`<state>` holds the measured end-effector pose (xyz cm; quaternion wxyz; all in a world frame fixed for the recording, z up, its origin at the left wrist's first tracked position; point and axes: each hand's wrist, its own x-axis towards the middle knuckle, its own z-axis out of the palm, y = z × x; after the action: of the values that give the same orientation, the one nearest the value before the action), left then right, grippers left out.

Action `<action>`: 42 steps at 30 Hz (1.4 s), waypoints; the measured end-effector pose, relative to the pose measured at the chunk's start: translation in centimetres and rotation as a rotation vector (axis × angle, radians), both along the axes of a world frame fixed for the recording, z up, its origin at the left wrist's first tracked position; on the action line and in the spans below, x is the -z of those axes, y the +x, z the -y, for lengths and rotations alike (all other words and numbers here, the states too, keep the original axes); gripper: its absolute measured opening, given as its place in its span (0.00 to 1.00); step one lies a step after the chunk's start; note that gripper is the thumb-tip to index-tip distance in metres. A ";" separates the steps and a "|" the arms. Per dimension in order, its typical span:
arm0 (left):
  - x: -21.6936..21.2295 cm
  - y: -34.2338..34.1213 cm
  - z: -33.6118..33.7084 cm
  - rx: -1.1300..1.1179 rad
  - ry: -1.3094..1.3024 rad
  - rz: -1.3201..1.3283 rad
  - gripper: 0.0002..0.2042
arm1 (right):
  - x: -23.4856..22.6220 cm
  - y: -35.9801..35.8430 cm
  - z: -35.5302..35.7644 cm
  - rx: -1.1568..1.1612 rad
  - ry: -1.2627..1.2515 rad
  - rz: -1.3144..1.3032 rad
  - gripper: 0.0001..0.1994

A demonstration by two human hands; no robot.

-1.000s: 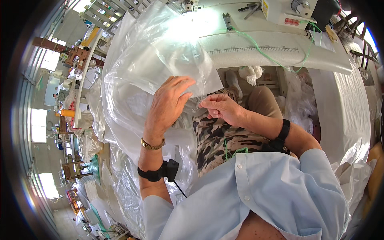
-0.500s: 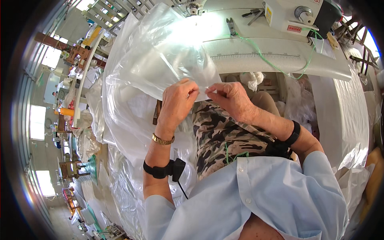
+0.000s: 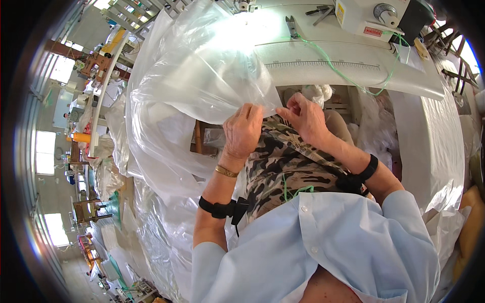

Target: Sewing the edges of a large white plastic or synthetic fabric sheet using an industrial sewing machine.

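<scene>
A large clear plastic sheet (image 3: 202, 76) drapes from the sewing table over its front edge and down to my left. My left hand (image 3: 245, 130) pinches its lower edge, fingers closed and pointing away from me. Just right of it, my right hand (image 3: 307, 120) is at the sheet's right corner. Its thumb stretches toward that corner, apart from the curled fingers, and I see no plastic between them. Bright light glares on the plastic near the sewing machine's needle end (image 3: 243, 6).
The sewing machine (image 3: 374, 15) stands at the back right. Thread snips (image 3: 291, 26) lie on the table (image 3: 323, 48), beside a green string (image 3: 328, 59) trailing over its front edge. More plastic sheeting (image 3: 429, 146) hangs at the right. Below, my lap in camouflage cloth (image 3: 288, 156).
My left hand has moved right along the sheet's edge. The right hand has shifted a little right, and its thumb and fingers have parted from their pinch.
</scene>
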<state>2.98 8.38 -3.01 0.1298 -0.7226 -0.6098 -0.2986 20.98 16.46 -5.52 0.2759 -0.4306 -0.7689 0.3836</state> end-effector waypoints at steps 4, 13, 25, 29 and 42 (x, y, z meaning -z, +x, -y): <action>-0.7 -0.2 -0.3 -0.005 0.076 -0.049 0.08 | 1.3 -1.6 -1.4 -0.167 -0.300 -0.383 0.15; -1.0 1.1 -0.1 0.059 0.091 -0.230 0.11 | 0.9 -1.2 -1.4 -0.390 -0.661 -0.697 0.11; -0.5 1.7 0.8 0.001 0.084 -0.255 0.09 | -0.4 -1.1 -0.9 -0.346 -0.583 -0.564 0.27; -0.4 1.6 1.1 0.001 0.084 -0.266 0.07 | -1.0 -1.6 -1.1 -0.312 -0.365 -0.363 0.31; -2.1 -1.1 3.2 -0.190 0.221 -0.238 0.06 | -1.3 -2.4 -2.3 -0.276 -0.373 -0.300 0.18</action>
<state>1.89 5.15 -0.86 0.3074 -0.6734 -0.6190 -0.2626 18.58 18.73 -4.17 0.2478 -0.3037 -0.6869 0.6120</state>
